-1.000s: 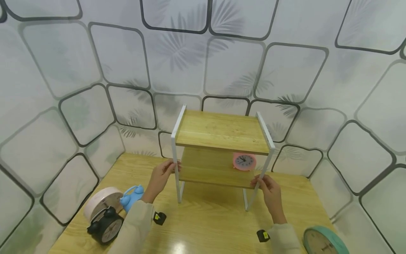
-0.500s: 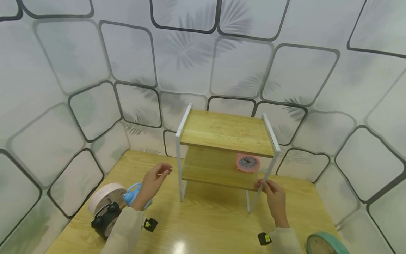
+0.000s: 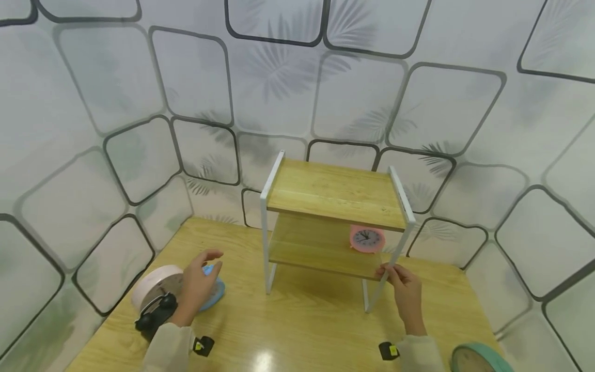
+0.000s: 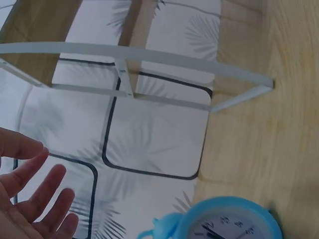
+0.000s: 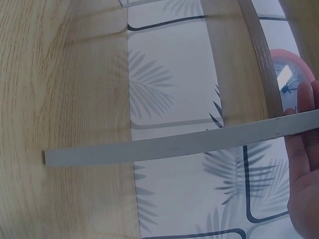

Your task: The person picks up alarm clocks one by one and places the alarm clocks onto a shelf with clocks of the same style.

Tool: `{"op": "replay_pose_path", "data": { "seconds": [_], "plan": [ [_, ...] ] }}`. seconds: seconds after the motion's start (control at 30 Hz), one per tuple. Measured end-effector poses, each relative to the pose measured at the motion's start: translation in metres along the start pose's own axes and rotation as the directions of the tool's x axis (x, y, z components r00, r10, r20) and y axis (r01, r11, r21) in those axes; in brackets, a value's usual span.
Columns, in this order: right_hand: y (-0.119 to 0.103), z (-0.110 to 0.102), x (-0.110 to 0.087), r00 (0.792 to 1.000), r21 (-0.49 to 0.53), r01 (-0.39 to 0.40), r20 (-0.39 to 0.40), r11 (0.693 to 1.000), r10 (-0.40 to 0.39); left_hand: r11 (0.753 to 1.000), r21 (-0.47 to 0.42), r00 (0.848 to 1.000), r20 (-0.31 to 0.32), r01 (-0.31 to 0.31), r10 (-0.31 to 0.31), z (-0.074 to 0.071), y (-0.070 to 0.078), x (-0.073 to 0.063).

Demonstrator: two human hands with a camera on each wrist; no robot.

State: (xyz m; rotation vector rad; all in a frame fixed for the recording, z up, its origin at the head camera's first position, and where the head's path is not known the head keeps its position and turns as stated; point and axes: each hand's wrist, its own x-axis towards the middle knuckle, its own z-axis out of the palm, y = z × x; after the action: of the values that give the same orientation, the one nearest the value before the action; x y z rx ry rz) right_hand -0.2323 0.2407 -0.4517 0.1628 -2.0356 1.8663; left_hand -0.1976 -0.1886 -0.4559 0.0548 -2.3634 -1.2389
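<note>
A two-tier wooden shelf (image 3: 334,191) with a white metal frame stands on the table. My right hand (image 3: 408,299) grips its front right leg (image 5: 209,137) near the lower board, fingers bent around the metal. On that lower board, toward the right, sits a pink alarm clock (image 3: 367,239), partly hidden by the top board. Away from the shelf, my left hand (image 3: 196,285) hovers by a blue alarm clock (image 3: 217,295) with nothing in its grasp. Its fingers (image 4: 42,194) are loosely spread in the left wrist view, with the blue clock apart from them. The hand hides part of that clock in the head view.
A large pale pink round clock (image 3: 153,283) and a black twin-bell alarm clock (image 3: 158,314) stand left of my left forearm. At the front right, a teal clock (image 3: 481,356) is cut off by the frame. Patterned fabric walls (image 3: 274,82) enclose the wooden table (image 3: 302,320).
My left hand has let go of the shelf's left leg and moved left and down to the blue clock. My right hand keeps hold of the right leg; the view has shifted slightly.
</note>
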Motion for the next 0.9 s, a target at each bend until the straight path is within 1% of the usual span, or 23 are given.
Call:
{"op": "replay_pose_path", "data": {
  "seconds": [0.1, 0.23, 0.3, 0.47, 0.53, 0.73, 0.9],
  "plan": [
    [0.002, 0.000, 0.000, 1.000, 0.006, 0.002, 0.001, 1.000, -0.002, 0.998, 0.057, 1.000, 0.000, 0.016, -0.016, -0.002, -0.008, -0.002],
    [0.001, 0.000, 0.000, 1.000, 0.014, 0.005, -0.002, 1.000, -0.004, 0.988, 0.147, 0.998, 0.037, 0.052, -0.058, -0.002, -0.020, -0.004],
    [0.000, 0.000, 0.000, 1.000, 0.016, 0.003, 0.001, 1.000, -0.003, 0.979, 0.199, 0.997, 0.050, 0.041, -0.052, -0.001, -0.026, -0.005],
    [0.003, -0.001, 0.000, 1.000, 0.010, 0.007, 0.006, 1.000, -0.007, 0.946, 0.325, 0.995, 0.092, -0.005, -0.027, 0.002, -0.039, -0.007],
    [0.008, -0.003, 0.001, 1.000, 0.008, 0.005, 0.003, 1.000, -0.005, 0.937, 0.348, 0.992, 0.118, -0.005, -0.039, 0.003, -0.042, -0.007],
    [0.023, -0.006, 0.006, 1.000, 0.000, -0.008, -0.004, 1.000, 0.008, 0.925, 0.378, 0.980, 0.173, 0.024, -0.096, 0.003, -0.044, -0.004],
    [0.018, -0.005, 0.005, 1.000, 0.007, -0.003, -0.003, 1.000, 0.003, 0.915, 0.402, 0.975, 0.189, 0.034, -0.119, 0.005, -0.046, -0.003]
  ]
}}
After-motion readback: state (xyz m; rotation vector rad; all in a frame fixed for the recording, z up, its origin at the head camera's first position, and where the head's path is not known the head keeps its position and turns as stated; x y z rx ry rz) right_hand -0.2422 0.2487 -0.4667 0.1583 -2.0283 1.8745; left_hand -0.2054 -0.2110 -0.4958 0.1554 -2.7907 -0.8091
